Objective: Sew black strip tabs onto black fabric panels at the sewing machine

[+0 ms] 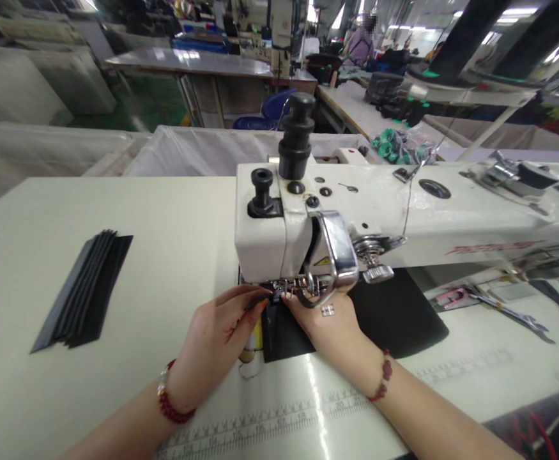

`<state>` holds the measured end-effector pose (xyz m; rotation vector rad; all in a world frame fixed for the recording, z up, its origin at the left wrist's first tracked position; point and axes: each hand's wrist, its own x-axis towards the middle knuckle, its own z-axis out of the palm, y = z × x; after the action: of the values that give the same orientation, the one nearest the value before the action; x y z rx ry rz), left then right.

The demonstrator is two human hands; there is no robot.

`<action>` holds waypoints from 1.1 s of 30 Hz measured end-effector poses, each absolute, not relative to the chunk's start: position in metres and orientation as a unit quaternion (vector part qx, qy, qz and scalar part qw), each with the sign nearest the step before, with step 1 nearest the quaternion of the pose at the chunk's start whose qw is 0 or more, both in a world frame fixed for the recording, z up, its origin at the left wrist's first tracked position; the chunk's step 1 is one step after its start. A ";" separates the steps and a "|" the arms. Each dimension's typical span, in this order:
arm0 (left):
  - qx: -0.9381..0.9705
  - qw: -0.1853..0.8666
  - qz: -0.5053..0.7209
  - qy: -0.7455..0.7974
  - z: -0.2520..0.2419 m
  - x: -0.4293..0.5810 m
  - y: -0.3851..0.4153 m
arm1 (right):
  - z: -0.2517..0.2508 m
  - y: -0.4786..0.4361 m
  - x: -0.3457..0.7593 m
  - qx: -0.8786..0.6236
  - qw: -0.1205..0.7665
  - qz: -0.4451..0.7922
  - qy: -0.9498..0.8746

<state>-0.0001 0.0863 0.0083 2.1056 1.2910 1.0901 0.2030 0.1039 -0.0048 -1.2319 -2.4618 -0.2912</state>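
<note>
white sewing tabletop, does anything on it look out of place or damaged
Nothing looks spilled or plainly damaged. Mildly untidy: the stack of thin, flat black pieces at left lies slanted, its ends uneven, and a slender silver metal tool lies loose right of the flat black sheet under the right hand.

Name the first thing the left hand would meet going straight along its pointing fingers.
Probably the sewing machine's presser foot, just ahead of the left hand, though depth in that crowded spot is unclear.
</note>
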 end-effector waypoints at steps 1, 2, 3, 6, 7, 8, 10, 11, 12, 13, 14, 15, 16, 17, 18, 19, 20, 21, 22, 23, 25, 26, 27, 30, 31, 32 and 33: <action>0.761 0.220 0.393 0.467 0.008 0.000 0.086 | -0.006 0.104 0.203 -0.439 0.186 -0.109 -0.872; 0.761 0.220 0.392 0.467 0.008 0.000 0.087 | -0.006 0.104 0.203 -0.437 0.185 -0.115 -0.873; 0.762 0.221 0.391 0.468 0.008 0.001 0.087 | -0.007 0.104 0.203 -0.435 0.184 -0.120 -0.873; 0.765 0.218 0.387 0.467 0.008 0.000 0.088 | -0.007 0.104 0.202 -0.436 0.174 -0.116 -0.875; 0.768 0.217 0.382 0.465 0.008 -0.001 0.088 | -0.006 0.104 0.202 -0.440 0.172 -0.111 -0.874; 0.774 0.217 0.374 0.463 0.008 -0.002 0.088 | -0.005 0.104 0.202 -0.445 0.171 -0.106 -0.873; 0.799 0.207 0.354 0.440 0.006 -0.005 0.087 | -0.001 0.103 0.201 -0.449 0.166 -0.101 -0.872; 0.818 0.193 0.342 0.421 0.005 -0.007 0.087 | 0.001 0.103 0.201 -0.449 0.163 -0.101 -0.873; 0.839 0.170 0.328 0.399 0.004 -0.008 0.086 | 0.002 0.102 0.201 -0.449 0.158 -0.100 -0.874; 0.861 0.139 0.312 0.376 0.003 -0.009 0.085 | 0.004 0.102 0.201 -0.450 0.152 -0.100 -0.874; 0.881 0.100 0.296 0.354 0.002 -0.010 0.084 | 0.005 0.101 0.201 -0.452 0.146 -0.097 -0.875; 0.897 0.058 0.280 0.337 0.001 -0.010 0.082 | 0.005 0.101 0.201 -0.454 0.142 -0.093 -0.875; 0.908 0.017 0.265 0.323 0.000 -0.010 0.081 | 0.005 0.101 0.201 -0.456 0.140 -0.089 -0.875; 0.916 -0.020 0.251 0.313 0.000 -0.009 0.079 | 0.005 0.101 0.201 -0.456 0.139 -0.086 -0.875; 0.920 -0.051 0.239 0.306 0.000 -0.008 0.076 | 0.004 0.101 0.201 -0.455 0.140 -0.082 -0.876; 0.922 -0.076 0.228 0.303 0.000 -0.006 0.074 | 0.003 0.102 0.201 -0.453 0.145 -0.078 -0.876; 0.924 -0.094 0.216 0.302 0.000 -0.004 0.073 | 0.001 0.103 0.201 -0.452 0.153 -0.075 -0.876; 0.925 -0.107 0.206 0.301 0.001 -0.002 0.071 | 0.000 0.103 0.201 -0.452 0.165 -0.071 -0.874; 0.925 -0.116 0.199 0.301 0.001 0.000 0.069 | -0.001 0.104 0.201 -0.451 0.178 -0.066 -0.872; 0.926 -0.122 0.193 0.301 0.001 0.002 0.068 | -0.003 0.105 0.202 -0.448 0.190 -0.060 -0.871; 0.927 -0.129 0.182 0.301 0.000 0.004 0.066 | -0.006 0.107 0.202 -0.446 0.214 -0.048 -0.868; 0.927 -0.130 0.177 0.303 0.000 0.004 0.066 | -0.007 0.108 0.203 -0.445 0.226 -0.041 -0.865; 0.928 -0.130 0.173 0.304 -0.001 0.004 0.065 | -0.009 0.109 0.203 -0.446 0.238 -0.036 -0.862; 0.924 -0.121 0.178 0.316 -0.006 0.003 0.064 | -0.016 0.111 0.207 -0.440 0.265 -0.027 -0.858; 0.923 -0.116 0.183 0.318 -0.008 0.003 0.064 | -0.019 0.111 0.208 -0.433 0.266 -0.026 -0.861; 0.922 -0.113 0.188 0.320 -0.009 0.002 0.064 | -0.020 0.112 0.209 -0.426 0.269 -0.027 -0.863; 0.921 -0.113 0.192 0.319 -0.010 0.002 0.064 | -0.022 0.112 0.210 -0.419 0.273 -0.027 -0.865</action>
<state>0.0021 0.0642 -0.0095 3.1216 1.0828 0.6514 0.2099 0.1123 -0.0218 -1.1287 -2.3287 -0.0729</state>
